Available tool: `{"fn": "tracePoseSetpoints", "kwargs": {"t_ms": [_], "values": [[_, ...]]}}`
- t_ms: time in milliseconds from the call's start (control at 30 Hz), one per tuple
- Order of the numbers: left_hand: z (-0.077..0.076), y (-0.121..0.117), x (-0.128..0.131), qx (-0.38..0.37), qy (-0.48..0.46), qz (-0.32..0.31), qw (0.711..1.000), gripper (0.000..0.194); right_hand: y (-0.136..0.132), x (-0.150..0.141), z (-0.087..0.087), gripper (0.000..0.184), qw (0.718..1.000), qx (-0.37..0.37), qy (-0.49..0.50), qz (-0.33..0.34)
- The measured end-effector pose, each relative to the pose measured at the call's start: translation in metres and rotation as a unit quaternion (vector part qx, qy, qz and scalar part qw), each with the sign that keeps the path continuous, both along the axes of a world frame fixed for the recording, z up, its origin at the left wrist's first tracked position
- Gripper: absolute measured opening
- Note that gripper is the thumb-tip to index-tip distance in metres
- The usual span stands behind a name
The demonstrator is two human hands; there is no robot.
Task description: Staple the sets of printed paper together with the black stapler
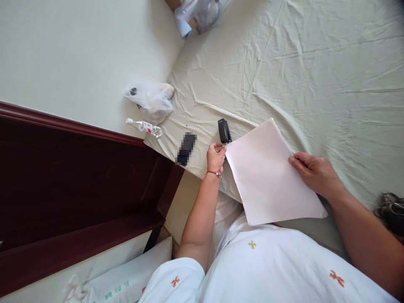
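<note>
A stack of white paper (268,176) lies tilted on the pale bed sheet (299,75) in front of me. My left hand (215,158) pinches its upper left corner, fingers closed on the paper's edge, with a red string round the wrist. Just above that corner rests a black stapler (224,131), close to my fingertips. My right hand (312,170) grips the paper's right edge, thumb on top and fingers curled.
A dark blurred object (186,148) lies left of the stapler near the bed's edge. A clear plastic bottle (144,126) and a thin plastic bag (150,97) sit at the bed corner. A dark wooden headboard (78,176) stands left. Sandals (391,210) sit right.
</note>
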State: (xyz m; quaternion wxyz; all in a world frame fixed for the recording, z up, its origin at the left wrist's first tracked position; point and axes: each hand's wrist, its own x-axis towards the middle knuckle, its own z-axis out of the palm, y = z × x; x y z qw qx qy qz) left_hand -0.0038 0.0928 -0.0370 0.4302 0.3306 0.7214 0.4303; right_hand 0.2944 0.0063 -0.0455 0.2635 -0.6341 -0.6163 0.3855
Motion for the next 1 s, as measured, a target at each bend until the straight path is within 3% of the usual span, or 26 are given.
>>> {"fn": "tracePoseSetpoints", "kwargs": {"t_ms": [200,1000], "values": [[0.009,-0.001,0.007,-0.02,-0.003,0.048,0.999,0.032,0.0,-0.001,0.0,0.029,1.0,-0.004,0.004,-0.009],[0.007,0.011,0.018,-0.01,-0.019,0.105,0.994,0.039,0.0,-0.004,-0.004,0.033,0.999,0.02,0.0,-0.025]]}}
